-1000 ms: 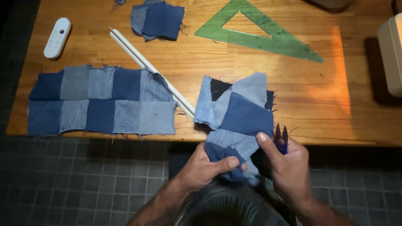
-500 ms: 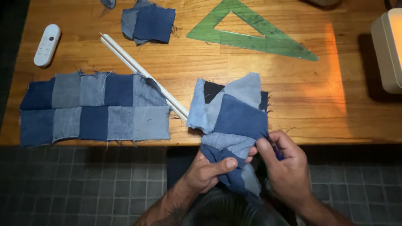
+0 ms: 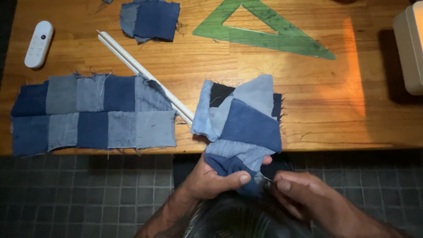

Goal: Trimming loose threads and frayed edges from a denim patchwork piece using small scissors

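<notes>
The left hand point(image 3: 211, 178) is closed on the lower end of a folded denim patchwork point(image 3: 240, 128), thumb laid across the dark blue patch and fingers curled beneath it. The right hand point(image 3: 308, 196) is pinched shut, thumb and forefinger gripping a thin metal tool point(image 3: 267, 179) whose tip meets the cloth just beside the left thumb; what kind of tool it is cannot be told. The patchwork hangs over the front edge of the table point(image 3: 352, 119), its upper part lying on the wood near the middle of that edge, its lower part held off the table in front of the person.

A larger flat patchwork point(image 3: 92, 114) of blue and grey squares lies along the front edge at the left. A white ruler point(image 3: 143, 75) runs slantwise from behind that piece toward the folded one, its near end touching or nearly touching it. A white remote point(image 3: 38, 44) sits near the left edge. A small pile of denim squares point(image 3: 152, 20) rests at the back edge, and a green set square point(image 3: 264, 31) lies to its right. A white box point(image 3: 410, 48) stands at the right edge. Dark tiled floor point(image 3: 88, 194) shows below the table.
</notes>
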